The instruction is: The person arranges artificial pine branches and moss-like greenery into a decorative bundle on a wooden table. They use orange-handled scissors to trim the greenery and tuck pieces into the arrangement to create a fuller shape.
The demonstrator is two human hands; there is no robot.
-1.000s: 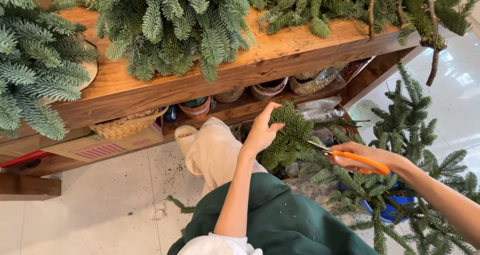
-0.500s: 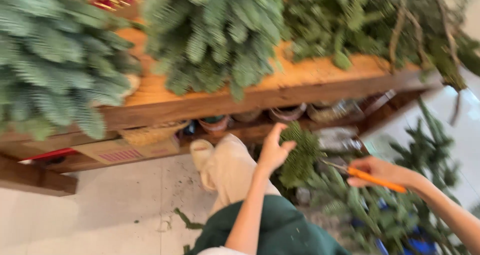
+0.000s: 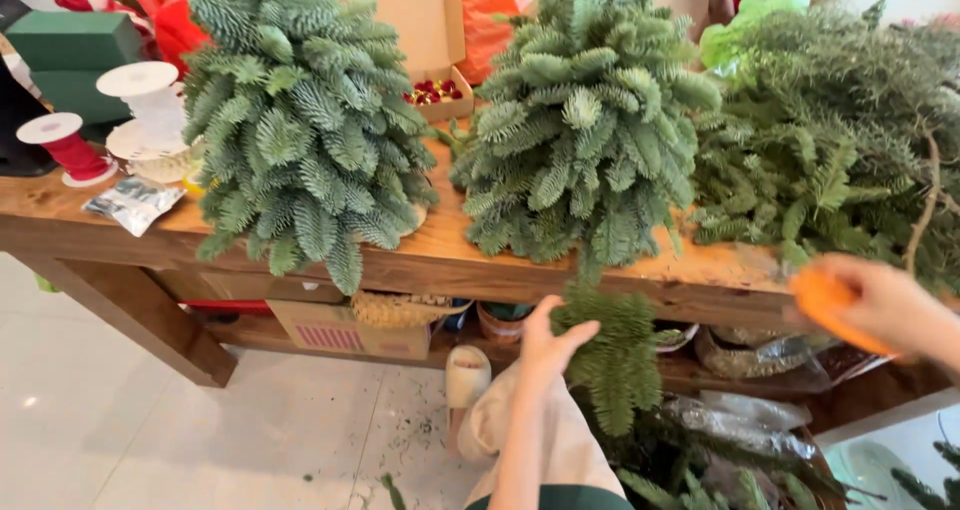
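Note:
My left hand (image 3: pixel 548 346) grips a cut fir sprig (image 3: pixel 612 350) that hangs in front of the wooden table's front edge (image 3: pixel 420 268). My right hand (image 3: pixel 880 305), blurred at the right, is closed on orange-handled scissors (image 3: pixel 826 308) held just above the table's right end. Two small fir trees stand on the table: one at the left (image 3: pixel 296 120) and one at the middle (image 3: pixel 585 120). The sprig is just below the middle tree.
Loose fir branches (image 3: pixel 830 150) pile at the table's right. Ribbon spools (image 3: pixel 145 95), a green box (image 3: pixel 72 48) and a cardboard box of red ornaments (image 3: pixel 430 30) sit behind. A lower shelf holds pots and a carton (image 3: pixel 345 328). My leg and beige shoe (image 3: pixel 466 375) are over the tiled floor.
The view has tilted up, so the tabletop and both trees now show. My right hand with the scissors rose toward the table edge; my left hand kept the sprig.

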